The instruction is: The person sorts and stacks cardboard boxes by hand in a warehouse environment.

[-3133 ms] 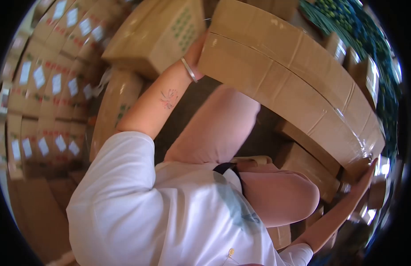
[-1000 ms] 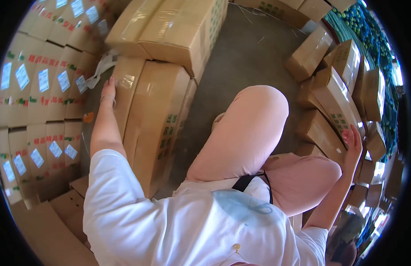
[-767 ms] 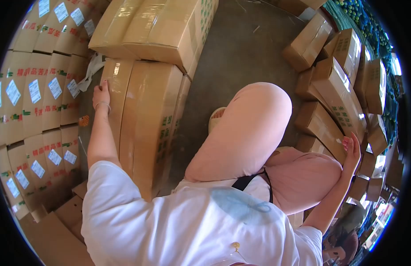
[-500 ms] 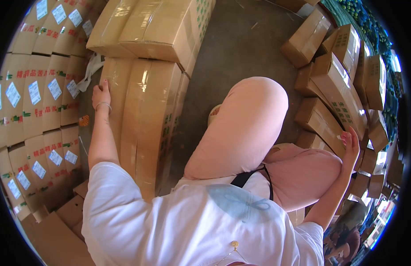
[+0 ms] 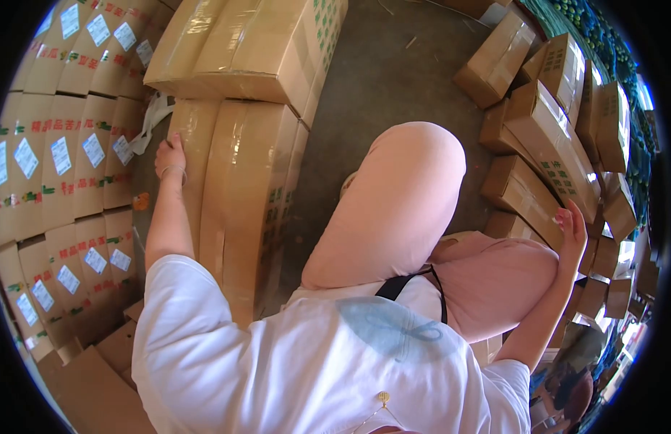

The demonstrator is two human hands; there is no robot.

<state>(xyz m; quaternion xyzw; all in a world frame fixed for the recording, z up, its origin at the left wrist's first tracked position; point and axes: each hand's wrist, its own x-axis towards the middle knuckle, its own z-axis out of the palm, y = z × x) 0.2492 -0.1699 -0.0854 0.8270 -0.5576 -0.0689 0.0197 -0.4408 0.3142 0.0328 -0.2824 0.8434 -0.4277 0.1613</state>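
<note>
My left hand (image 5: 171,156) rests against the left edge of a long taped cardboard box (image 5: 238,155), its fingers loosely bent and partly hidden. Another cardboard box (image 5: 256,50) lies on top of that one, toward the far end. A crumpled white strip (image 5: 153,123) hangs just beyond my left hand. On the right, my right hand (image 5: 569,223) is raised beside my bent knee, fingers loosely apart. Close behind it leans a box with green print (image 5: 552,141); I make out nothing held.
Stacked boxes with red print and white labels (image 5: 61,155) form a wall on the left. A jumbled pile of boxes (image 5: 523,192) stands on the right, with dark green-blue netting (image 5: 592,29) behind. Grey floor (image 5: 393,79) lies ahead. At lower right a person (image 5: 578,394) is partly visible.
The view has shifted slightly, so the boxes appear a little displaced. My left hand stays at the box edge; my right hand remains raised, with hardly any movement.
</note>
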